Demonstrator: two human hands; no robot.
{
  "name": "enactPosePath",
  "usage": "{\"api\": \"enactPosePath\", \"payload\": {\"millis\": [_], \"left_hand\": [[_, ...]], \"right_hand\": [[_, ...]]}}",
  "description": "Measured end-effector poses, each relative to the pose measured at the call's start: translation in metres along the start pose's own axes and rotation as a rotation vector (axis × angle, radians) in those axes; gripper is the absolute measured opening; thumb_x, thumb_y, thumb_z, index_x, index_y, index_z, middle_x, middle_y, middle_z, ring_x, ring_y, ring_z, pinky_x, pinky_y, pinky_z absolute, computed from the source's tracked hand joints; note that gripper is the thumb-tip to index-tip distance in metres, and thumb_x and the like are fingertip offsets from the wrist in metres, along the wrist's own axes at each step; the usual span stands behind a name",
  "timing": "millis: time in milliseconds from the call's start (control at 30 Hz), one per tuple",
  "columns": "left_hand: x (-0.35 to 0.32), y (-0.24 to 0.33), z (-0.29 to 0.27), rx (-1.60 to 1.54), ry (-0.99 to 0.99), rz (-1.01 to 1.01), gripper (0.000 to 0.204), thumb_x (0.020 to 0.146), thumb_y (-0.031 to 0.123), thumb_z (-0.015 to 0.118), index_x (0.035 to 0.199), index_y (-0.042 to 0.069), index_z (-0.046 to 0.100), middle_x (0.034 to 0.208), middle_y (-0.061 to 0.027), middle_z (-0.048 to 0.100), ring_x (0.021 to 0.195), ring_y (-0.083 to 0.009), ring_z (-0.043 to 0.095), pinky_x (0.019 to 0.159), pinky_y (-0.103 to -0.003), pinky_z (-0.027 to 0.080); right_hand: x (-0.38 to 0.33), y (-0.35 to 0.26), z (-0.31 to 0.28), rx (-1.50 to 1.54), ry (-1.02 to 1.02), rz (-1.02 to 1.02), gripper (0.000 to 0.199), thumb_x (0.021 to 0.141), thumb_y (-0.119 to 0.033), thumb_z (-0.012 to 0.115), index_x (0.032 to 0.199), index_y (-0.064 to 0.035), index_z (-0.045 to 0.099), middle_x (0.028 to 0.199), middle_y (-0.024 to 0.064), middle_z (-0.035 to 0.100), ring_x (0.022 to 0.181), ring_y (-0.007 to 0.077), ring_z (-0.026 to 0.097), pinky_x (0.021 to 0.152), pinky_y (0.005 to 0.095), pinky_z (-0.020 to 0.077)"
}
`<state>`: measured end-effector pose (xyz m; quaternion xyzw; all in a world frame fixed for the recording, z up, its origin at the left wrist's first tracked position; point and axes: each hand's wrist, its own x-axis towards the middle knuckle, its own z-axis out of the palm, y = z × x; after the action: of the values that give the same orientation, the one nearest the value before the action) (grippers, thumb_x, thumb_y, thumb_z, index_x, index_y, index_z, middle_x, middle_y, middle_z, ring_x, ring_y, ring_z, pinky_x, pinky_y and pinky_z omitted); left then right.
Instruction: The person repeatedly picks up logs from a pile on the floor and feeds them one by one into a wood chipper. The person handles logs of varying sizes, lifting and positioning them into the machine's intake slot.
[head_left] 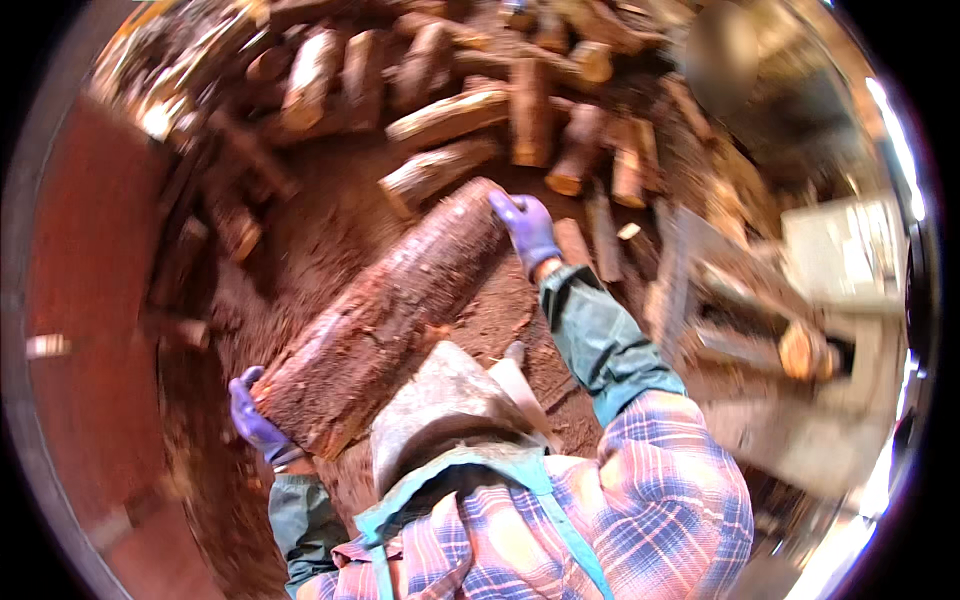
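A thick, bark-covered log (385,315) is held slantwise in front of my body, its right end farther away than its left. My left hand (262,420), in a purple glove, is closed round the near left end. At the far right end my right hand (528,228), gloved the same way, grips the log with the thumb along its end. The undersides of both grips are hidden. Just below the log hangs my stained apron (450,400) with teal straps, over a plaid shirt and green sleeve covers.
Several cut logs (450,118) lie heaped across the far side on brown, bark-strewn ground (290,255). A reddish-brown panel (95,300) stands at the left. To the right are planks (735,255), another log (800,350) and a pale box-like object (842,250).
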<state>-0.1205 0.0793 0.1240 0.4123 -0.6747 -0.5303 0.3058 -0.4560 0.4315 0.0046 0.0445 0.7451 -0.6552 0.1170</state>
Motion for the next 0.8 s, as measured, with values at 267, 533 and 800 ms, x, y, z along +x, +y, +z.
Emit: {"api": "enactPosePath", "payload": {"millis": [267,533,800], "left_hand": [[-0.069,0.154,0.085,-0.772,-0.583,-0.478,0.047,0.103,0.043,0.044,0.109,0.001,0.065,0.101,-0.0112,0.068,0.095,-0.0248,0.064,0.09,-0.041,0.052],[-0.329,0.215,0.4,-0.537,-1.113,-0.172,0.042,0.101,0.033,0.045,0.116,0.001,0.067,0.111,-0.0104,0.067,0.104,-0.0239,0.061,0.098,-0.036,0.045],[-0.498,0.21,0.52,-0.275,-1.21,1.178,0.054,0.076,0.038,0.076,0.121,0.01,0.063,0.123,-0.0193,0.059,0.12,-0.0399,0.051,0.106,-0.05,0.039]], "right_hand": [[-0.194,-0.239,-0.204,-0.448,0.752,-0.25,0.073,0.072,-0.075,0.066,0.082,-0.0021,0.072,0.082,0.0235,0.069,0.084,0.0366,0.068,0.077,0.0449,0.0511],[-0.294,-0.229,-0.563,-0.841,1.303,-0.071,0.078,0.075,-0.072,0.067,0.113,-0.0043,0.064,0.112,0.0211,0.068,0.106,0.0336,0.064,0.088,0.0442,0.0511],[-0.237,-0.103,-0.555,-1.109,1.281,-0.362,0.017,0.079,-0.029,0.069,0.09,-0.0169,0.072,0.106,0.0074,0.068,0.108,0.0295,0.059,0.098,0.045,0.042]]}}
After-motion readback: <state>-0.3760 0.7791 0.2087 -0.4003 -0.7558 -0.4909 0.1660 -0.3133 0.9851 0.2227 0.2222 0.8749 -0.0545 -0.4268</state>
